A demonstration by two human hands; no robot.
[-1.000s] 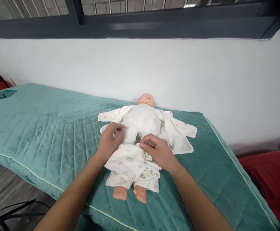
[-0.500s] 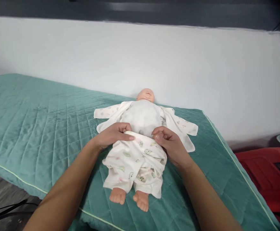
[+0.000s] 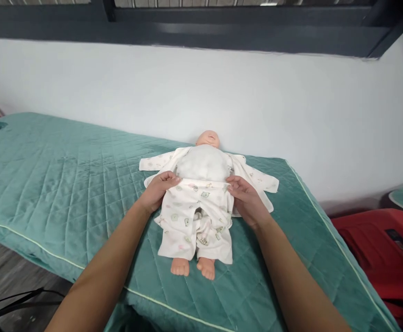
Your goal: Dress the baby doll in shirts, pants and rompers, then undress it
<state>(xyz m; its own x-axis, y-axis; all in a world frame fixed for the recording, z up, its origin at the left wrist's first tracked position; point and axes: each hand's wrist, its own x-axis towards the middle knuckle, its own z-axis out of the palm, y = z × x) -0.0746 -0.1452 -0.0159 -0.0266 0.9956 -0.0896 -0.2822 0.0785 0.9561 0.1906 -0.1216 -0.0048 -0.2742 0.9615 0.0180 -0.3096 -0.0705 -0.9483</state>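
Observation:
A baby doll (image 3: 209, 138) lies on its back, head toward the wall and bare feet (image 3: 180, 266) toward me. White printed pants (image 3: 180, 216) cover its legs, with the waistband pulled up over the lower belly. My left hand (image 3: 158, 190) pinches the waistband at its left end, thumb and fingers closed on the cloth. At the other end, my right hand (image 3: 246, 198) pinches the waistband the same way. Around the pale cloth torso (image 3: 203, 163), a matching printed jacket (image 3: 262, 180) is spread open, both sleeves stretched out sideways.
The doll lies on a green quilted cover (image 3: 66, 193) over a bed or table against a white wall (image 3: 153, 92). A dark frame (image 3: 222, 27) runs along the wall above. Red plastic (image 3: 370, 244) stands at the right, and black cables (image 3: 18, 299) are at lower left.
The waistband has gone higher and now lies straight and stretched between my hands. The pants legs are smoother. My left hand has shifted outward, and the camera view has tilted up slightly.

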